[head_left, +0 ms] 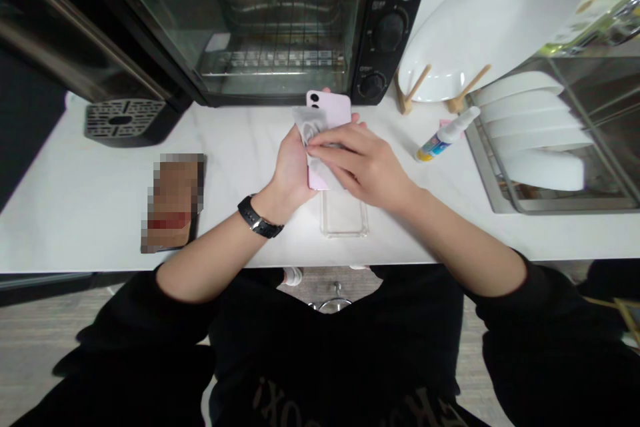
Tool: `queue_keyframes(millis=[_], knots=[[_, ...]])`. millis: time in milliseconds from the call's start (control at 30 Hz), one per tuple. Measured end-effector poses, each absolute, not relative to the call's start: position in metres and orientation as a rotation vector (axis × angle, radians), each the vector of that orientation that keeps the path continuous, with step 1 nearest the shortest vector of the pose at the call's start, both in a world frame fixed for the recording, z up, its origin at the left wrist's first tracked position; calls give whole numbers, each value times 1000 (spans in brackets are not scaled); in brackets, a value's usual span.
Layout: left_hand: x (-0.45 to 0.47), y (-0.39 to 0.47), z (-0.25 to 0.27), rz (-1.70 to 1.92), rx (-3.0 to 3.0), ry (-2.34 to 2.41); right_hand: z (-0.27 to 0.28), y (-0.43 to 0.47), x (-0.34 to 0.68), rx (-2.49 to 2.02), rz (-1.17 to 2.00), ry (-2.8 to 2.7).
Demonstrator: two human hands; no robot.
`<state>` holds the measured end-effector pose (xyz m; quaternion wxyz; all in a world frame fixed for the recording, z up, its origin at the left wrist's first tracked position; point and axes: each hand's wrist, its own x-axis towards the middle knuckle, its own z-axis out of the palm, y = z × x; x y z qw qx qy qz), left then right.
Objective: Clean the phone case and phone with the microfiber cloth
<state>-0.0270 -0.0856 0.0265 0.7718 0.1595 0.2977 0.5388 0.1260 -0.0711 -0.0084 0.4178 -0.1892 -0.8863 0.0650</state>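
Note:
A pale pink phone [337, 107] rests back side up in my left hand [293, 170], whose fingers are wrapped under and around it. My right hand [370, 163] pinches a thin greyish cloth or wipe [310, 121] and presses it against the phone's back. Part of the phone's back is covered by the cloth and my right fingers; its camera lenses show at the top left. Below the phone, a clear phone case [345, 217] lies on the white counter [240, 133].
A black toaster oven [275, 27] stands behind my hands. To the right are a white spray bottle [445, 137], a large white plate [495, 20] on a wooden stand and a dish rack [493, 180] with white dishes. A second, blurred-out phone [173, 203] lies left.

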Motion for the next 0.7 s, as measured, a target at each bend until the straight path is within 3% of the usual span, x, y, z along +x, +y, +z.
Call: queue_keyframes(millis=[367, 700], knots=[[-48, -82, 32, 1310, 249, 546, -7, -75, 125, -243, 229, -2231], [-36, -83, 32, 1289, 298, 670, -4, -55, 143, -666, 165, -2160]])
